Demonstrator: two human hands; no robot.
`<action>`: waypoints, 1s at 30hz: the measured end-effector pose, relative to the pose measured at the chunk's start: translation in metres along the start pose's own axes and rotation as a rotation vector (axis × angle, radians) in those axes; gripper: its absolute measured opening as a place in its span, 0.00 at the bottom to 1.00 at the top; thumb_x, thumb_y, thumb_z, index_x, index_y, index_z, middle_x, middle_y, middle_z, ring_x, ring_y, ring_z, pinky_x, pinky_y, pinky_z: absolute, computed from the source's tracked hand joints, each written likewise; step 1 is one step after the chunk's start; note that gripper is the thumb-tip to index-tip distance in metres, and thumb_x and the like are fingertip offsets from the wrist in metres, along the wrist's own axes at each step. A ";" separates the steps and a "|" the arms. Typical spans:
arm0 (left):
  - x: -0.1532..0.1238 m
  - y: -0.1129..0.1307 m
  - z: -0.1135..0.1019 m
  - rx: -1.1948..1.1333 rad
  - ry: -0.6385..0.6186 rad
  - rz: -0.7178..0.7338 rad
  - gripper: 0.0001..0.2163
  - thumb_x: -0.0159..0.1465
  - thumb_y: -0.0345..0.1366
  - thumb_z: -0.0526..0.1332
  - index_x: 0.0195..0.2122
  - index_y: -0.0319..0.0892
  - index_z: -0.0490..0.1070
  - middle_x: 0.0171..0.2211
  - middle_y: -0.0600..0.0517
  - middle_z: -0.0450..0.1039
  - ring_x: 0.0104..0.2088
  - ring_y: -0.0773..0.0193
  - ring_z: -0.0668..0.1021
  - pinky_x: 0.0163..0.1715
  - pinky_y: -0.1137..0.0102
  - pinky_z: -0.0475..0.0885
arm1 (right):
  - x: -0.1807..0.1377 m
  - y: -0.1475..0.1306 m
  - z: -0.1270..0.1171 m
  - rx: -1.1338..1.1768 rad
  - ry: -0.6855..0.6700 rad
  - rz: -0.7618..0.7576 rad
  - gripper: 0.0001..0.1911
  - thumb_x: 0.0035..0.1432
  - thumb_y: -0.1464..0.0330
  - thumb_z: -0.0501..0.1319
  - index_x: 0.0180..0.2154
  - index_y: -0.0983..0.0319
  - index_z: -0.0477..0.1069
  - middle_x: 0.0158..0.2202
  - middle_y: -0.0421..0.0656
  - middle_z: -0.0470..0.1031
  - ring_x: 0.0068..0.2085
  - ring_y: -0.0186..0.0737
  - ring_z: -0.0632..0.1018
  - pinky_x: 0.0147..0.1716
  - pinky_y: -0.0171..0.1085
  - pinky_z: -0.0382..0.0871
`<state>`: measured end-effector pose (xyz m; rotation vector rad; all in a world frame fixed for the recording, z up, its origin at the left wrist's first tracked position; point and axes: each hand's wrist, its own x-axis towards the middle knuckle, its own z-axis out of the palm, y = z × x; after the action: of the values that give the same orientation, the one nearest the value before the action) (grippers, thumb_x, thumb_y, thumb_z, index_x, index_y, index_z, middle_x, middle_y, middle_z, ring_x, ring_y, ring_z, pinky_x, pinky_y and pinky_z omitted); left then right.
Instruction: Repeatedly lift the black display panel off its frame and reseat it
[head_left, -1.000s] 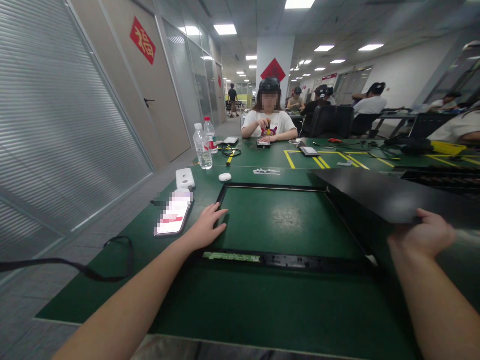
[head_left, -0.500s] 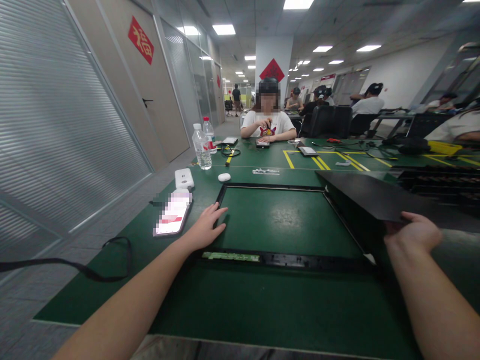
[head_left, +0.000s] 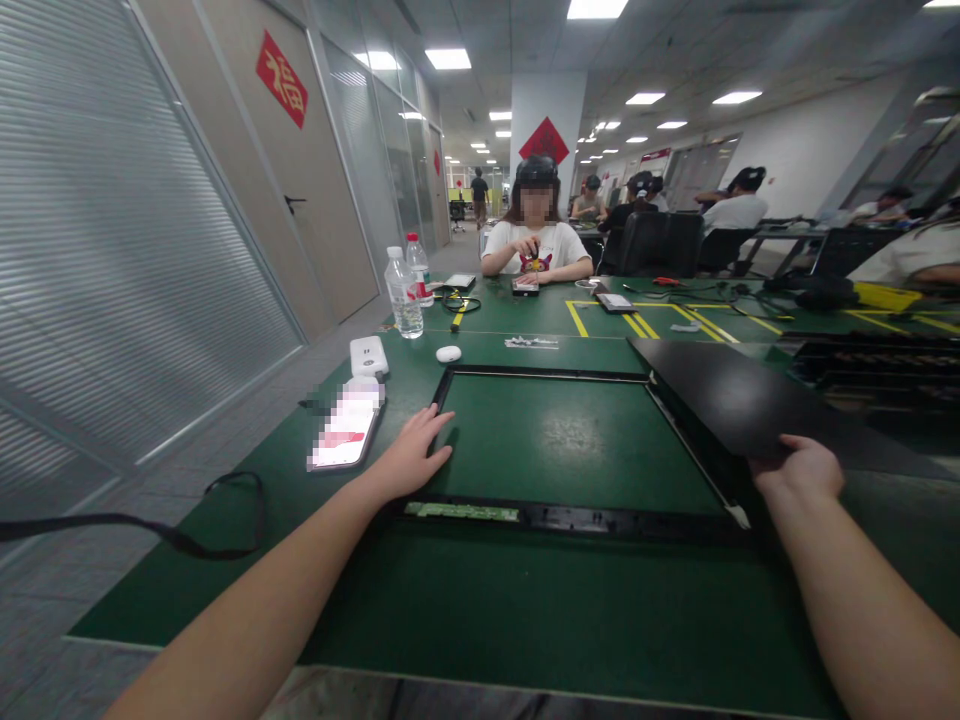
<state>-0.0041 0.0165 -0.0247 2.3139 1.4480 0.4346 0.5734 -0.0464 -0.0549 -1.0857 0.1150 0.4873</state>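
A thin black rectangular frame [head_left: 607, 522] lies flat on the green table, with a green circuit board strip [head_left: 461, 513] set in its near bar. My left hand [head_left: 416, 447] rests on the frame's left side, fingers spread and thumb apart. At the right, my right hand [head_left: 801, 470] grips the near edge of a flat black panel [head_left: 724, 390], thumb on top and the other fingers hidden underneath. The panel slants beside the frame's right bar, partly above it; I cannot tell whether they touch. A whitish piece [head_left: 739, 516] shows at the frame's near right corner.
Left of the frame are a lit phone [head_left: 346, 425], a white device [head_left: 368, 357], a small white case [head_left: 448, 354] and two water bottles [head_left: 406, 295]. Dark parts [head_left: 877, 365] are stacked at right. Across the table a person [head_left: 536, 245] handles a small device.
My right hand has shifted left and slightly down with the black panel, which now lies flatter. The left hand and the frame have stayed put.
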 end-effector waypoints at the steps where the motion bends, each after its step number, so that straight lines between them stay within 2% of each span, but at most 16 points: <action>1: 0.000 0.000 0.000 0.001 -0.001 0.000 0.32 0.72 0.45 0.58 0.76 0.39 0.67 0.81 0.33 0.55 0.82 0.39 0.58 0.77 0.39 0.57 | -0.002 0.000 0.001 -0.008 0.048 0.008 0.22 0.36 0.81 0.60 0.36 0.57 0.65 0.39 0.36 0.75 0.29 0.35 0.78 0.25 0.37 0.78; 5: 0.001 -0.001 0.001 0.006 0.006 0.005 0.31 0.72 0.45 0.59 0.74 0.40 0.69 0.81 0.34 0.56 0.81 0.38 0.59 0.77 0.39 0.58 | -0.009 -0.001 0.006 -0.033 0.136 0.045 0.21 0.38 0.82 0.58 0.36 0.58 0.67 0.38 0.37 0.76 0.30 0.36 0.79 0.26 0.36 0.80; 13: -0.001 0.001 0.001 0.039 -0.037 0.011 0.28 0.73 0.45 0.57 0.71 0.39 0.73 0.81 0.33 0.56 0.82 0.36 0.56 0.77 0.37 0.57 | -0.017 -0.007 0.009 -0.057 0.152 0.080 0.21 0.38 0.83 0.57 0.35 0.58 0.67 0.36 0.37 0.76 0.30 0.37 0.80 0.26 0.35 0.81; 18: -0.001 0.001 0.002 0.048 -0.017 0.026 0.27 0.73 0.44 0.57 0.70 0.40 0.74 0.80 0.34 0.60 0.81 0.35 0.57 0.77 0.37 0.57 | -0.018 -0.009 0.012 -0.052 0.165 0.087 0.20 0.38 0.84 0.56 0.34 0.59 0.66 0.35 0.36 0.74 0.27 0.33 0.78 0.25 0.33 0.79; 21: -0.001 -0.001 0.003 0.051 -0.023 0.025 0.27 0.74 0.45 0.57 0.71 0.41 0.73 0.80 0.35 0.60 0.81 0.35 0.57 0.77 0.37 0.57 | -0.019 -0.009 0.012 -0.048 0.166 0.086 0.21 0.38 0.84 0.56 0.34 0.58 0.67 0.35 0.36 0.75 0.28 0.34 0.79 0.24 0.34 0.80; 30: -0.001 0.000 0.002 0.063 -0.043 -0.008 0.28 0.74 0.45 0.56 0.72 0.39 0.73 0.81 0.34 0.58 0.82 0.36 0.56 0.78 0.39 0.56 | -0.028 -0.011 0.012 -0.043 0.175 0.079 0.20 0.40 0.85 0.57 0.34 0.59 0.67 0.39 0.37 0.76 0.28 0.34 0.79 0.25 0.35 0.80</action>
<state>-0.0034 0.0147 -0.0263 2.3510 1.4706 0.3395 0.5510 -0.0488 -0.0312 -1.1687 0.3035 0.4667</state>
